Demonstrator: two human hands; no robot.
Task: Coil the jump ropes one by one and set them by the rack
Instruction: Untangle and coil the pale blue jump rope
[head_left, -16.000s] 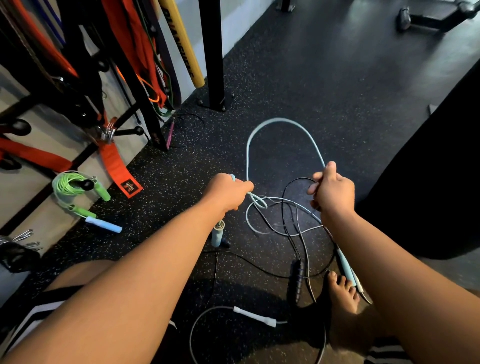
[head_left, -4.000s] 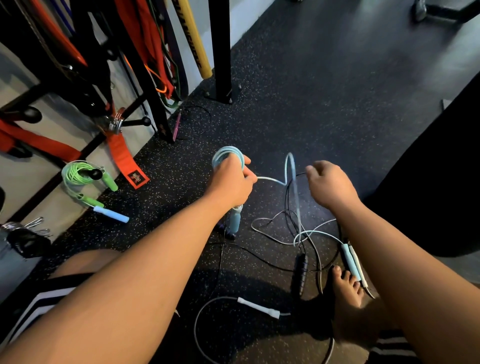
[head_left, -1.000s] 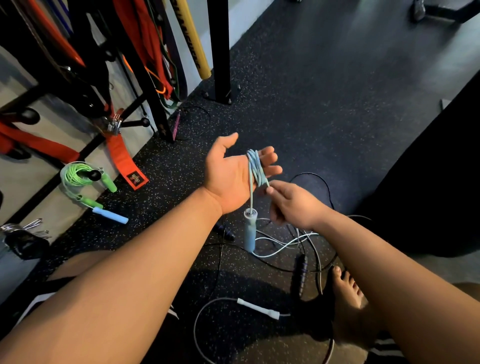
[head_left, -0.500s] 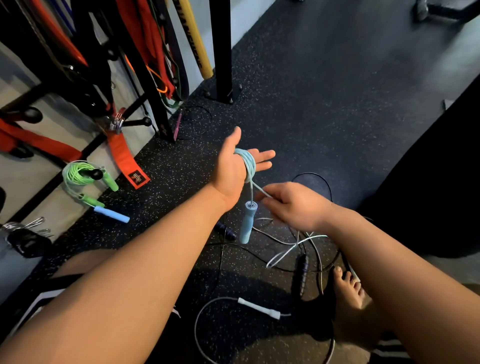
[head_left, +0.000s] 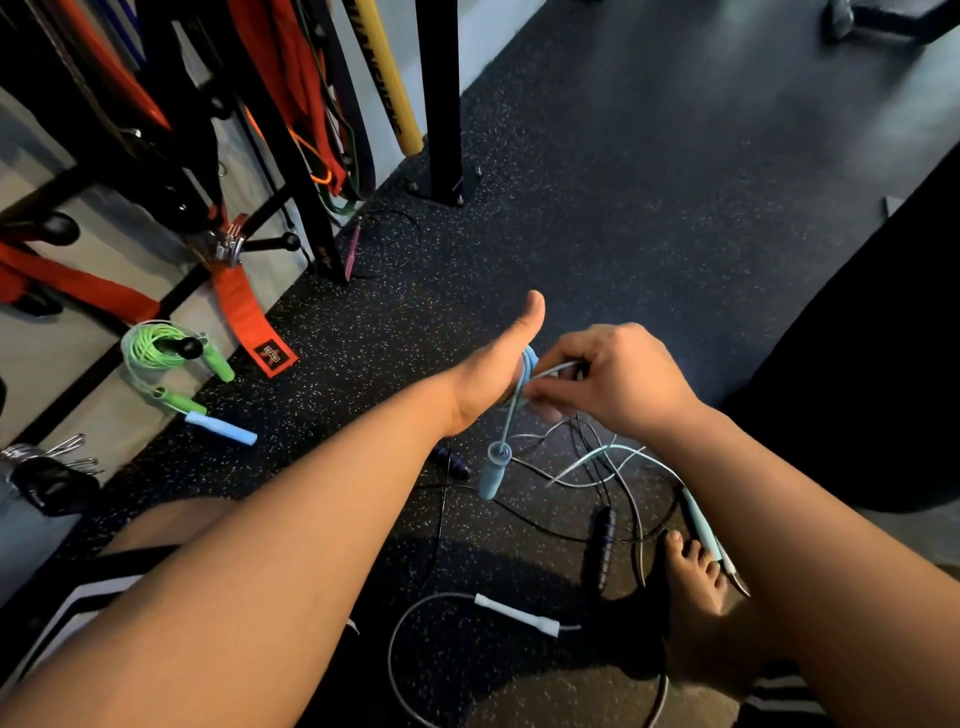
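Green rope coiled beside rack. Blue rope part-wound round flat left hand; right hand pinches it. Black rope, white rope pending.

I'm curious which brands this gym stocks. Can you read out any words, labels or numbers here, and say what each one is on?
Yellow band: black lettering runs along it, too blurred to read.
Orange strap: the black patch near its end carries a mark, too small to read.
Blue jump rope: no writing shows on its handle.
Nothing else here can be read.
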